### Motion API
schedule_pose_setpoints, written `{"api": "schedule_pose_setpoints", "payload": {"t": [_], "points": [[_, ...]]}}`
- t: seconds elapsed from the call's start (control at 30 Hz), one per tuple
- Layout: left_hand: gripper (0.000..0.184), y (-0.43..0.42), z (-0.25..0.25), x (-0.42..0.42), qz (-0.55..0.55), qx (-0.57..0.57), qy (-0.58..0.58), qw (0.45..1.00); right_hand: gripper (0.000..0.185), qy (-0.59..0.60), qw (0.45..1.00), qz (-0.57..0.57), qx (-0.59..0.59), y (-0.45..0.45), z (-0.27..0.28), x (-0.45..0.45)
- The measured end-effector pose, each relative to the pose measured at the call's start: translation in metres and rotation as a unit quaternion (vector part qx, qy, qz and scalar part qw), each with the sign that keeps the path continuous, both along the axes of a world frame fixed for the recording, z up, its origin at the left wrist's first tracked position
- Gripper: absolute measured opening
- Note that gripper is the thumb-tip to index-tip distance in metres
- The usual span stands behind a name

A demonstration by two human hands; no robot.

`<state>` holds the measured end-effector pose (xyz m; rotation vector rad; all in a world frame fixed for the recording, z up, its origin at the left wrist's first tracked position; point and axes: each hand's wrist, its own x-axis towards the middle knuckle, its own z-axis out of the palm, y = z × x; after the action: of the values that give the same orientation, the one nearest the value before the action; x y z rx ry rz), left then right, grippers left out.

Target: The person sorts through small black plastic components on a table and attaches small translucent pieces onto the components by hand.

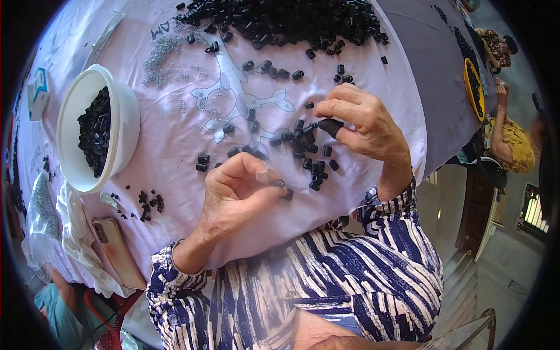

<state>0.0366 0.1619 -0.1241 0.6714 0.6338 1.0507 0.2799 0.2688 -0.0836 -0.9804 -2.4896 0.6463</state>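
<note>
My left hand [233,195] is over the cloth near the front edge, its thumb and index finger pinched on a small dark part [279,184]. To the right, my right hand [364,125] has its fingers closed at a small black part [315,124]; a black cover [331,127] sits on its thumb tip. Below and left of that hand lies a loose cluster of black cylindrical parts [301,140]. Tiny silvery springs [160,61] are scattered at the upper left of the cloth.
A large black pile [303,20] lies at the far side. At left stand a white bowl [125,116] of black parts, a phone [119,251], a plastic bag [42,204] and a small box [38,94]. Other people [506,140] sit at right, near a yellow tray [481,106].
</note>
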Motion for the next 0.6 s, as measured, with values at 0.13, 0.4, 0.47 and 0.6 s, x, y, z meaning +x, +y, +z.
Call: {"api": "schedule_pose_setpoints", "payload": {"t": [0.13,0.4,0.47,0.6], "points": [[0.023,0.001,0.003,0.000,-0.005,-0.003,0.016,1.000,0.036,-0.029,0.999,0.024,0.007,-0.001,0.000,-0.003],[0.022,0.001,0.003,-0.002,0.000,-0.016,0.019,1.000,0.037,-0.071,0.995,0.021,0.069,-0.010,-0.007,-0.016],[0.022,0.002,0.004,-0.002,0.003,-0.023,0.022,0.999,0.034,-0.071,0.994,0.014,0.078,-0.011,-0.008,-0.018],[0.022,0.001,0.003,-0.002,0.012,-0.037,0.021,0.999,0.035,-0.053,0.994,-0.005,0.099,-0.009,-0.010,-0.019]]}}
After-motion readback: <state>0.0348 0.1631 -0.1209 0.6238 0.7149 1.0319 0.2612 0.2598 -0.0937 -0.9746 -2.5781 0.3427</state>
